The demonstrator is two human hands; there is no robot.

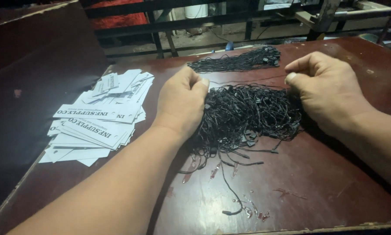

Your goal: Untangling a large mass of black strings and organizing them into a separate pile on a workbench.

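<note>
Tangle of black tag strings at table centre, between hands. Left hand fisted on its left edge; right hand pinching, probably one strand. Light, limp, snag-prone; take single cord by end. White card tags left.

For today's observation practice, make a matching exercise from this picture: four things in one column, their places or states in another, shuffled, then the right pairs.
Things:
1. white paper tags
2. tangled black strings
3. neat bundle of black strings
4. left hand

Places or states:
A. far side of the table, beyond the hands
B. fingers closed, resting on the tangle's left edge
C. loose heap at the table's left
D. between the two hands

Pairs: 1-C, 2-D, 3-A, 4-B
</note>
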